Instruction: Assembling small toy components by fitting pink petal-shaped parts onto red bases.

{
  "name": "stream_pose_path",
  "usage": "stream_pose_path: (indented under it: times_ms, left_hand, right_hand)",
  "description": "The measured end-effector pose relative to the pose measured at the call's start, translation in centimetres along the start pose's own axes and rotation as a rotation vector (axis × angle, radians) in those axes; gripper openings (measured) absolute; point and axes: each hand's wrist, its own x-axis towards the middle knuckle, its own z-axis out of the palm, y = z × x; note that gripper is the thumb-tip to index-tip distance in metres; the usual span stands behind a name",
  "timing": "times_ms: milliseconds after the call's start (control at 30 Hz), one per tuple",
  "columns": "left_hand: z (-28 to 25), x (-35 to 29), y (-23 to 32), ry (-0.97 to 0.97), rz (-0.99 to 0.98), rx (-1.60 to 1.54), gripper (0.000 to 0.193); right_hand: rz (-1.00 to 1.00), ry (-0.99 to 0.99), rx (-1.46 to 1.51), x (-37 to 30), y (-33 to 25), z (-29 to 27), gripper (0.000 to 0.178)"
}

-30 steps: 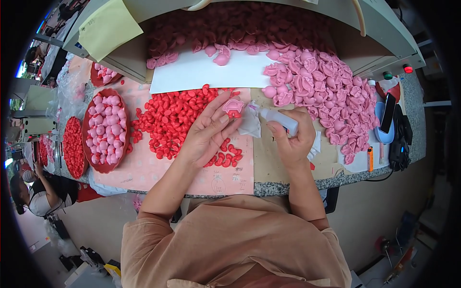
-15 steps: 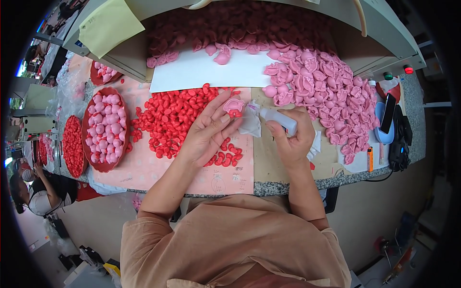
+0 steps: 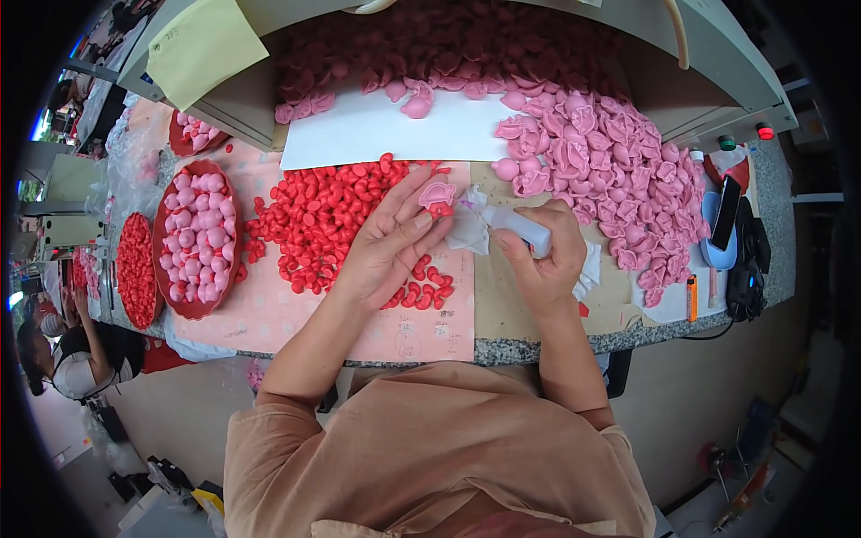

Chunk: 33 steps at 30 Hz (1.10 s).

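My left hand (image 3: 387, 240), palm up and fingers curled, grips a pink hollow plastic piece (image 3: 438, 195) together with a small red plastic piece (image 3: 441, 210) at its lower edge. In my right hand (image 3: 549, 255) is a translucent squeeze bottle (image 3: 520, 227), tilted, its thin nozzle pointing left at the pink piece. Whether the tip touches the piece is too small to tell. A crumpled white tissue (image 3: 467, 235) lies under the nozzle. Beneath and beside my left hand spreads a heap of red pieces (image 3: 309, 211).
Pink pieces (image 3: 619, 188) are heaped right and inside the grey hooded box (image 3: 717, 54); a white sheet (image 3: 386, 130) lies at its opening. At left stand a red tray (image 3: 204, 316) of pink and red pieces and another of red ones. A phone (image 3: 726, 212) lies right; a person (image 3: 85, 354) sits far left.
The bottle has turned slightly in my right hand, and its nozzle has dropped a little beside the pink piece. My left hand has barely moved. The person at far left has shifted an arm.
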Motion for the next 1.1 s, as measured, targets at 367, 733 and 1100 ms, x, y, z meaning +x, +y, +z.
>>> stream_pose_path:
  times_ms: [367,733,1100]
  left_hand:
    - [0.1,0.0,0.0,0.008,0.003,-0.015,0.055]
    - [-0.1,0.1,0.1,0.026,-0.011,-0.057,0.048]
    - [-0.4,-0.1,-0.1,-0.031,-0.076,-0.108,0.048]
  right_hand:
    - [0.028,-0.044,0.021,-0.1,-0.1,-0.2,0.030]
    - [0.108,-0.007,0.051,-0.2,0.0,-0.2,0.024]
    - [0.424,0.121,0.412,-0.1,-0.6,0.1,0.030]
